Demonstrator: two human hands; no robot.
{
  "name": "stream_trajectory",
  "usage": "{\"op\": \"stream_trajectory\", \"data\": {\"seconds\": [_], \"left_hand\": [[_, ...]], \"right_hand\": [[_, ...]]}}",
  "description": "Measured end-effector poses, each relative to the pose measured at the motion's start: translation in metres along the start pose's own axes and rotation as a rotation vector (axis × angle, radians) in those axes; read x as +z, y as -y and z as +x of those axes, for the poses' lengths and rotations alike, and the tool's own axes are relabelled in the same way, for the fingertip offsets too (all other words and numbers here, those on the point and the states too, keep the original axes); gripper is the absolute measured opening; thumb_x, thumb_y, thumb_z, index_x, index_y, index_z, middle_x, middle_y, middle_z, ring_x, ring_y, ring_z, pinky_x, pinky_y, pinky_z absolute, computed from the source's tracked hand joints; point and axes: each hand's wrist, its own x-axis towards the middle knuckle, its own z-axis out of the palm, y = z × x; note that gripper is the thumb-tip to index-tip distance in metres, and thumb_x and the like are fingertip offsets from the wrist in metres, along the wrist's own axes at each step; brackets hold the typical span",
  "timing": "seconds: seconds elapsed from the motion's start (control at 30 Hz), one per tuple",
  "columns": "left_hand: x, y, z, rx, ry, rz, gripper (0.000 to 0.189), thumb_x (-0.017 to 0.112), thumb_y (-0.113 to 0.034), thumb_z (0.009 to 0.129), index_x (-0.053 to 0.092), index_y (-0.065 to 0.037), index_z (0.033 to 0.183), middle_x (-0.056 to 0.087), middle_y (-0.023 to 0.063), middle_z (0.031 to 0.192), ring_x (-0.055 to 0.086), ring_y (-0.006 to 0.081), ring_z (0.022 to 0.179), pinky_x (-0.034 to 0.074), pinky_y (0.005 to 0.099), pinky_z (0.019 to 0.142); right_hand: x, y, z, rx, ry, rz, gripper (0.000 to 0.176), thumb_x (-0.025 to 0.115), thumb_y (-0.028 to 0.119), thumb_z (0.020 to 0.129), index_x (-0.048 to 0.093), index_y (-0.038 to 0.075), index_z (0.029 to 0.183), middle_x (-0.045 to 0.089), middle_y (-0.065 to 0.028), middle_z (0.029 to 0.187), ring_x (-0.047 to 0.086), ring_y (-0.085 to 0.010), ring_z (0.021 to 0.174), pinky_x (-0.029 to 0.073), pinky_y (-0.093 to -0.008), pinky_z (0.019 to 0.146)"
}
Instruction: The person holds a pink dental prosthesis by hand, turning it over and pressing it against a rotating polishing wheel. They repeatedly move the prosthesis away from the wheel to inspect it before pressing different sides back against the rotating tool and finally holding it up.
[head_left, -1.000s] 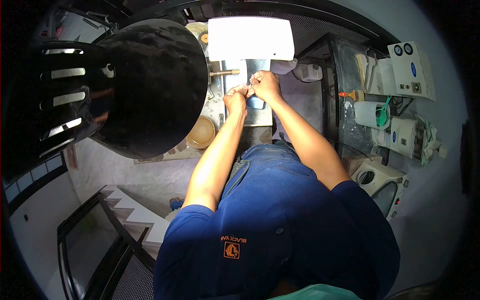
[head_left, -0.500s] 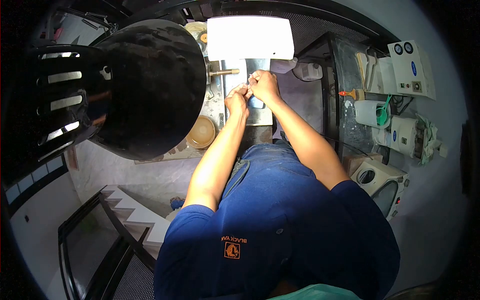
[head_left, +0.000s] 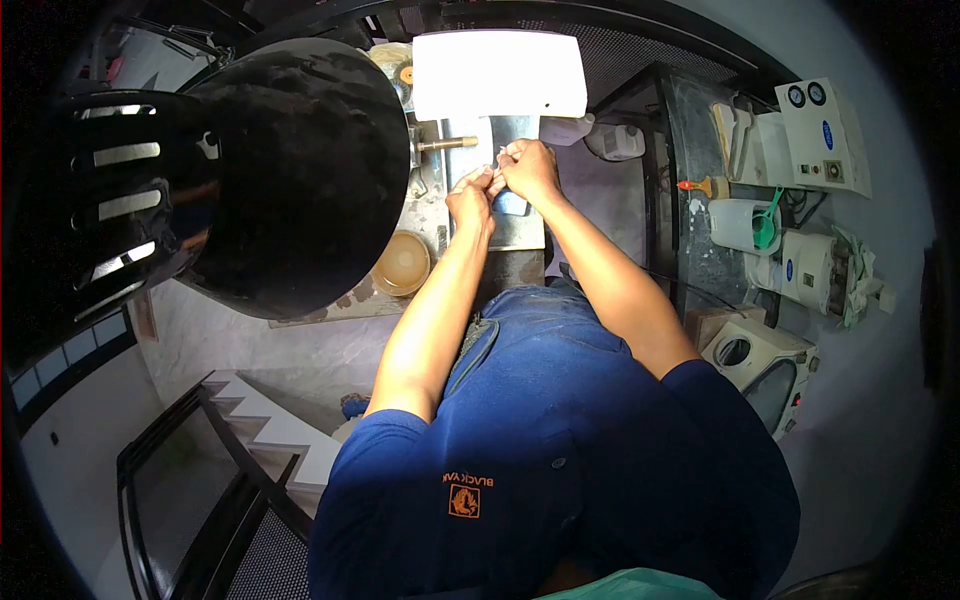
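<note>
A person's bare left hand (head_left: 470,203) and right hand (head_left: 532,172) pinch a tiny whitish piece (head_left: 502,153) above a silver metal tray (head_left: 520,238), near a brass-coloured tapered spindle (head_left: 448,144). A loosened fingertip could drop it.

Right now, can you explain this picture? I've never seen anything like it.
There's no robot: a camera worn on a person's head looks down past their dark blue cloth shirt at their bare hands. The left hand and right hand meet at the fingertips, above a shiny metal tray; anything pinched there is too small to make out. A thin brown rod points in from the left, and a round tan bowl sits on the bench. The large black dome looks like a lamp shade.
</note>
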Motion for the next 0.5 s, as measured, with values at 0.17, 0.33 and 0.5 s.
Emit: {"op": "stream_trajectory", "data": {"seconds": [0.17, 0.33, 0.5], "left_hand": [[0.001, 0.002, -0.003, -0.003, 0.02, -0.009, 0.014, 0.056, 0.005, 0.083, 0.056, 0.012, 0.095, 0.063, 0.0172, 0.085, 0.064, 0.0236, 0.073, 0.057, 0.0297, 0.066], [-0.005, 0.004, 0.001, -0.06, 0.038, -0.002, 0.016, 0.052, 0.004, 0.085, 0.056, 0.01, 0.1, 0.063, 0.0157, 0.094, 0.063, 0.0217, 0.08, 0.055, 0.0286, 0.071], [-0.007, 0.008, 0.004, -0.059, 0.045, -0.133, 0.016, 0.054, 0.006, 0.084, 0.056, 0.011, 0.099, 0.063, 0.0167, 0.092, 0.064, 0.0217, 0.077, 0.055, 0.0284, 0.068]], "right_hand": [[0.005, -0.014, 0.0, -0.133, -0.038, -0.048, 0.012, 0.063, 0.009, 0.077, 0.062, -0.003, 0.079, 0.066, -0.0158, 0.072, 0.066, -0.0255, 0.067, 0.051, -0.0327, 0.066], [0.008, -0.012, -0.011, -0.336, -0.074, -0.056, 0.009, 0.06, 0.005, 0.079, 0.06, -0.004, 0.08, 0.065, -0.0158, 0.067, 0.066, -0.021, 0.061, 0.05, -0.0298, 0.057], [0.012, -0.014, -0.017, -0.485, -0.129, -0.001, 0.007, 0.06, 0.002, 0.078, 0.058, -0.004, 0.08, 0.062, -0.0178, 0.065, 0.065, -0.0215, 0.058, 0.049, -0.0303, 0.054]]}}
